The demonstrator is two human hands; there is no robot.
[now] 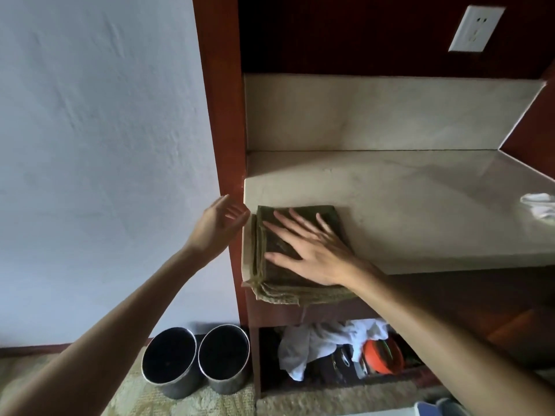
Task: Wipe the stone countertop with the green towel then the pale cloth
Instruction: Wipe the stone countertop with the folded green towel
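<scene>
A folded green towel point(271, 283) lies on the front left corner of the pale stone countertop point(420, 205), its near edge hanging over the front. My right hand point(309, 250) rests flat on top of it, fingers spread. My left hand point(217, 226) hovers beside the counter's left end, by the red wooden post, fingers apart and holding nothing. A pale cloth point(540, 205) lies crumpled on the counter at the far right, partly cut off by the frame edge.
A stone backsplash point(375, 115) and a dark wood panel with a white wall socket point(476, 28) rise behind the counter. Two metal bins point(195, 360) stand on the carpet at lower left. The open shelf below holds white cloth point(312, 343) and an orange object point(383, 355).
</scene>
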